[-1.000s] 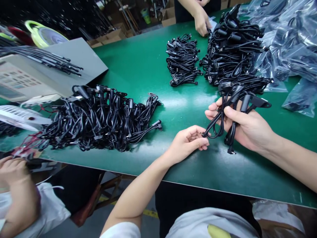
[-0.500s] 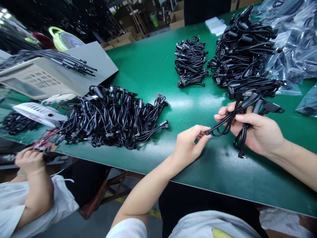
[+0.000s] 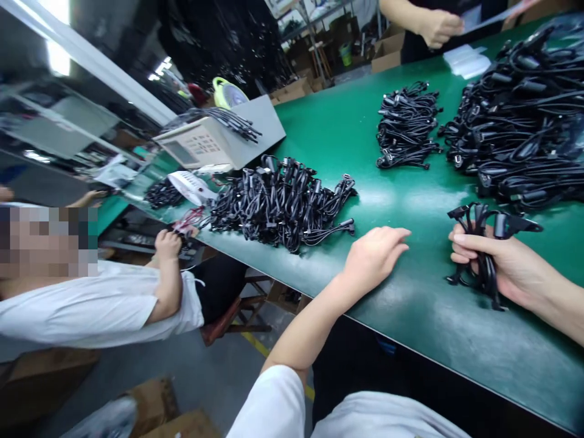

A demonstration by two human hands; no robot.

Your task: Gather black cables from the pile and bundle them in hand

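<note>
One bunch of black cables (image 3: pixel 489 274) sits in the right hand (image 3: pixel 513 264), its fingers closed around it just above the counter (image 3: pixel 337 134); at least two cables are in it, though overlap hides the exact number. One left hand (image 3: pixel 376 258) is nearby, fingers stretched out, a narrow gap between them and the thumb; whether it touches the counter I cannot tell.

Three main heaps of cables lie within view: one wide heap (image 3: pixel 283 210) left of the left hand, one small heap (image 3: pixel 407 128) farther across, and one large heap (image 3: pixel 524 131) beyond the right hand. A fourth, smaller pile (image 3: pixel 163 193) lies farther left, near one white slatted object (image 3: pixel 189 184).

One boxy instrument (image 3: pixel 260 121) carries a number of long black leads (image 3: pixel 232 121). One stack of clear bags (image 3: pixel 466 61) lies near one co-worker's hand (image 3: pixel 440 28); a second co-worker's hand (image 3: pixel 168 244) is at the left.
</note>
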